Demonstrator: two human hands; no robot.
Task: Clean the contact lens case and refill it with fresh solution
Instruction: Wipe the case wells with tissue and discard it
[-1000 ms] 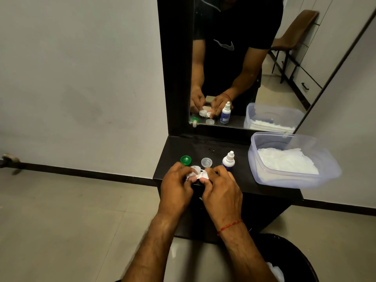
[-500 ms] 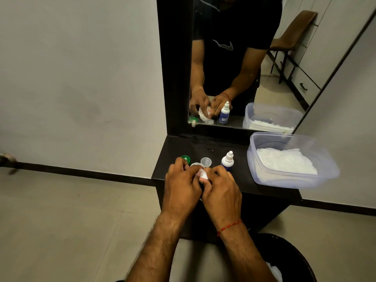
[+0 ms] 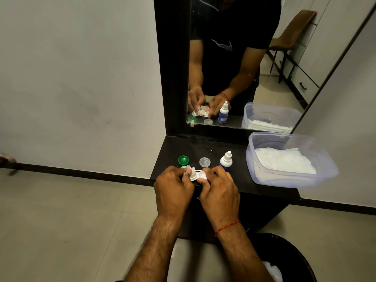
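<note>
On the dark shelf below the mirror, left to right: green cap, clear cap, solution bottle w/ white nozzle and blue label (print too small to read), then a clear tub of white tissue. Both hands meet at the shelf's front edge, knuckles up. Left hand pinches a scrap of white tissue against the left end of the white lens case; right hand, red thread at the wrist, grips the case's right end. Case wells mostly hidden by fingers. Bottom right, a black bin, cut off by the frame.
</note>
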